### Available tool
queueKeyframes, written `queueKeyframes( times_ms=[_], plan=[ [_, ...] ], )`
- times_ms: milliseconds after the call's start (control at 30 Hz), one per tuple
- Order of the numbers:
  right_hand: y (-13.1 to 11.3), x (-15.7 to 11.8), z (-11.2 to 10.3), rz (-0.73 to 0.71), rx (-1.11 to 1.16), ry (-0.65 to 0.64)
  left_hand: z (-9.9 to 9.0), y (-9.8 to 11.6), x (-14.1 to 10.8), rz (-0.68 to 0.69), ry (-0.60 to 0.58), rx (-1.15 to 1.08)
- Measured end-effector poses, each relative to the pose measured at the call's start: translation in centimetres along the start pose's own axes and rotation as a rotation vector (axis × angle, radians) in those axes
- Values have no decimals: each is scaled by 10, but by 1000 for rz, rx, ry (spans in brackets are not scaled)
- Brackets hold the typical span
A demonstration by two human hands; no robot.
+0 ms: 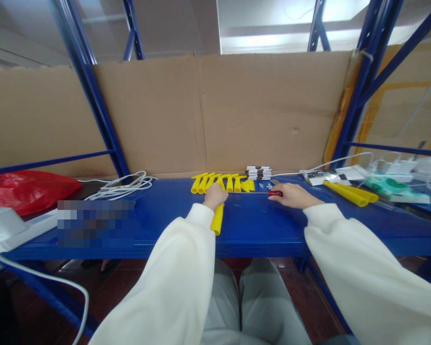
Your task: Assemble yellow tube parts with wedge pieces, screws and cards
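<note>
My left hand (215,195) is closed around a yellow tapered plastic tube (217,223), whose wide end points toward me. To its right, my right hand (294,195) grips a screwdriver (275,193) by its dark red handle. The thin shaft points left, toward the tube; whether its tip touches the tube is hidden. Behind my left hand, several similar yellow tubes (201,185) lie side by side in a row. Small flat yellow pieces (249,185) are heaped at the row's right end, with tiny metal parts (269,185) near the screwdriver, too small to name.
A stack of small white-and-black packets (258,173) stands against the cardboard panel (266,110). Two yellow tubes (352,194) and a green-and-white packet (391,188) lie right on the blue shelf (251,230). Left are coiled white cables (129,184), a red bag (28,189) and a power strip (32,230).
</note>
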State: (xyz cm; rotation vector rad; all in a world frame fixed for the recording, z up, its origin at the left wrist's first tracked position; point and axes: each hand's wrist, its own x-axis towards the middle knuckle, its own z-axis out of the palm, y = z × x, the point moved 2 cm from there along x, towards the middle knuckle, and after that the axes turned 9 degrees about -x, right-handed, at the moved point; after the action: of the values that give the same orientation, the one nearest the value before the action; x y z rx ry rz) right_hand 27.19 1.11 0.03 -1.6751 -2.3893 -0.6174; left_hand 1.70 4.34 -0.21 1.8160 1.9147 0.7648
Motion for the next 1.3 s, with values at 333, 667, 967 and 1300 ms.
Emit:
queueKeyframes(
  times_ms=[333, 667, 967, 1300],
  plan=[
    [0, -1, -3, 4, 4, 91, -2, 3, -3, -7, 0, -4],
    [-3, 1, -2, 48, 29, -20, -1, 1, -2, -7, 3, -24],
    [-1, 1, 2, 26, 35, -49, 0, 0, 1, 4, 2, -14],
    [1, 1, 4, 21, 104, -11, -1, 0, 0, 5, 3, -66]
  ],
)
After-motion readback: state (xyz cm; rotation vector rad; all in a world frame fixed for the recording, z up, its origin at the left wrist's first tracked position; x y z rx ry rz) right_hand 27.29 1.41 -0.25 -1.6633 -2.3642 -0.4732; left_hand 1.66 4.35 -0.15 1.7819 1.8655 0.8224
